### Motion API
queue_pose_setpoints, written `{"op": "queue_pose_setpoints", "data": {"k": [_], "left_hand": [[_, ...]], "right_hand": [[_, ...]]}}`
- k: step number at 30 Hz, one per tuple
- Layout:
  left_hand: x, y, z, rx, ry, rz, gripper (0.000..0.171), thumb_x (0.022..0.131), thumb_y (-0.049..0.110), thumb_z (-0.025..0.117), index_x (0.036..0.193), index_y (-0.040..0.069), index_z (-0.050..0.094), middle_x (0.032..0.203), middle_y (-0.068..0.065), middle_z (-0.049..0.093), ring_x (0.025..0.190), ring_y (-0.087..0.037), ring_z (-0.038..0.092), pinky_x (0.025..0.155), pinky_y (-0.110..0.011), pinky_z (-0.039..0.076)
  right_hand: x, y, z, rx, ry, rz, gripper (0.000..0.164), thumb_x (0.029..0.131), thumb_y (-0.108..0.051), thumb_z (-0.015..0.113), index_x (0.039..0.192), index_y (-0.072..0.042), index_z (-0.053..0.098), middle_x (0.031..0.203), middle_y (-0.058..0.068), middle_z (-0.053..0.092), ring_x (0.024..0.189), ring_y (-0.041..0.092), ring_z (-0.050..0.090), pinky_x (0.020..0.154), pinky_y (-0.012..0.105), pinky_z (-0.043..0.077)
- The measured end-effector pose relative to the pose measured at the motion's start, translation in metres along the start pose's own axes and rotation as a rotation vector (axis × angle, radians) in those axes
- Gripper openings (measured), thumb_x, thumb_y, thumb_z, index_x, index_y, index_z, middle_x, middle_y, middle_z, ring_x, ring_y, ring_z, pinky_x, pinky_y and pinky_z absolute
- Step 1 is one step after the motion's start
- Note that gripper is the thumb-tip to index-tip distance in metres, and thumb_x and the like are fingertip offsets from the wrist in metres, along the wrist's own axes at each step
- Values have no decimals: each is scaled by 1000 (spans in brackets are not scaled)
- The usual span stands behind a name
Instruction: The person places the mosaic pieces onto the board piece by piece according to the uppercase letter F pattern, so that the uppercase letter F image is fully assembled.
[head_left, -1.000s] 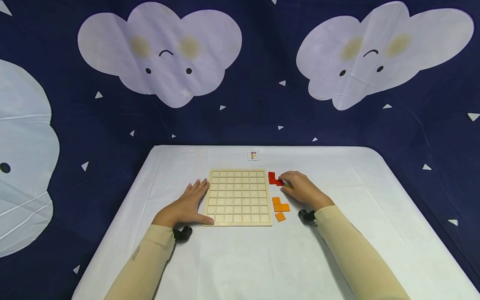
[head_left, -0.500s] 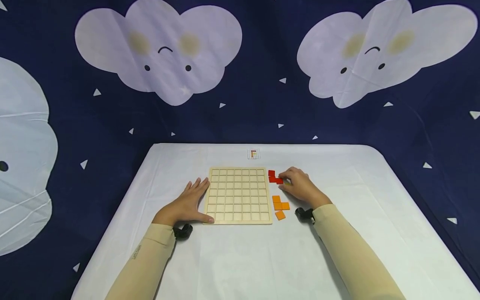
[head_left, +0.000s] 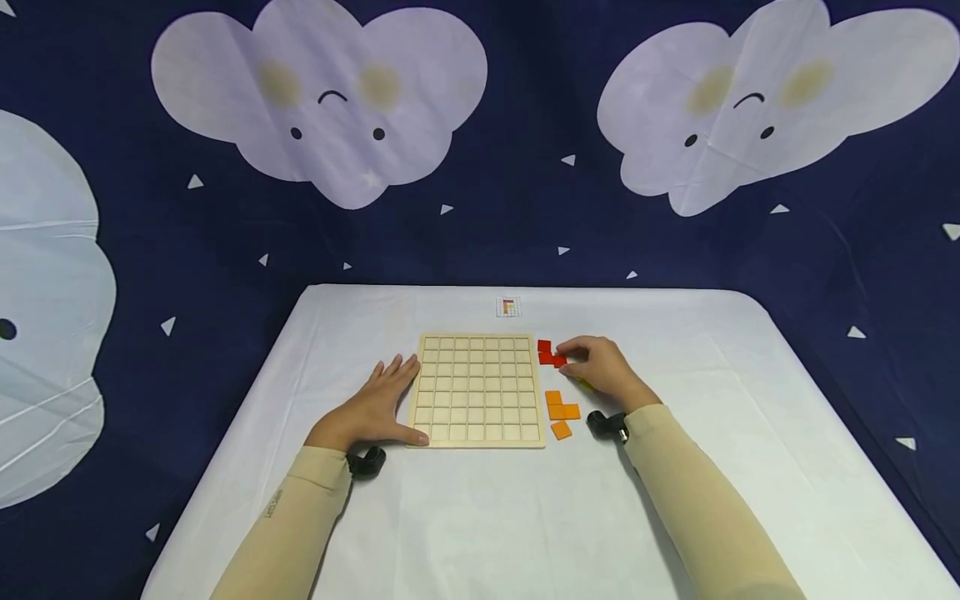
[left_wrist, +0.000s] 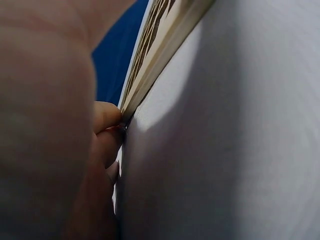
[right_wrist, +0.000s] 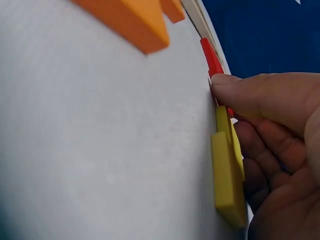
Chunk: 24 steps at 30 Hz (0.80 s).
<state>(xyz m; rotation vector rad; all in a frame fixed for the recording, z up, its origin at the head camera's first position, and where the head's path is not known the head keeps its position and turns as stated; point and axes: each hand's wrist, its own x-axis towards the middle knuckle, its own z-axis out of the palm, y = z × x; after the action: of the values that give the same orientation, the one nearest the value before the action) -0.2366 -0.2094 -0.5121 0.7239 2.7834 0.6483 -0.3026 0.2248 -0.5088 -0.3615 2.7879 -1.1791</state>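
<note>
A square wooden grid board (head_left: 477, 446) lies on the table. My left hand (head_left: 371, 408) rests at its left side, fingers spread, fingertips and thumb against the frame; in the left wrist view the fingers (left_wrist: 107, 116) touch the board's edge (left_wrist: 165, 55). Beside the board's right edge lies a stepped red puzzle piece (head_left: 545, 357). My right hand (head_left: 606, 367) pinches its right end between thumb and fingers. A yellow piece (right_wrist: 227, 172) lies under that hand, mostly hidden in the head view.
Nearer to me, an L-shaped orange piece (head_left: 556, 411) and a small orange square (head_left: 561, 430) lie right of the board. A small pattern card (head_left: 508, 307) sits behind it. A dark blue cloth with clouds (head_left: 525, 225) hangs behind the white table (head_left: 480, 533).
My right hand has shifted slightly left, and its thumb and fingers now straddle the red piece's end. More of the yellow piece shows. The left hand and the board have stayed put.
</note>
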Motion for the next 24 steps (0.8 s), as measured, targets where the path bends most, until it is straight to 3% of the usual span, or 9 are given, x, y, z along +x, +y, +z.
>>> {"op": "queue_pose_setpoints", "data": {"k": [6,19,24], "left_hand": [[0,1,0,11,-3,-5,145,65,79,85,166,-2,19,174,-15,13,159,-33,4,127,-48,-1],[-1,0,2,30,14,-25,146,64,80,85,166,-1,20,174,-13,14,159,-32,3,127,-48,-1],[-1,2,0,25,8,-19,146,64,80,84,167,-1,19,174,-13,14,160,-31,3,127,-47,-1]], "right_hand": [[-1,2,3,52,35,36,29,91,-11,84,119,-10,80,122,7,74,119,30,63,109,51,46],[0,-2,8,-7,72,-51,27,95,-9,80,121,-6,77,126,11,72,125,33,61,112,51,43],[0,1,9,5,73,-38,27,96,-10,79,123,-6,77,127,10,72,126,33,60,114,52,41]]}}
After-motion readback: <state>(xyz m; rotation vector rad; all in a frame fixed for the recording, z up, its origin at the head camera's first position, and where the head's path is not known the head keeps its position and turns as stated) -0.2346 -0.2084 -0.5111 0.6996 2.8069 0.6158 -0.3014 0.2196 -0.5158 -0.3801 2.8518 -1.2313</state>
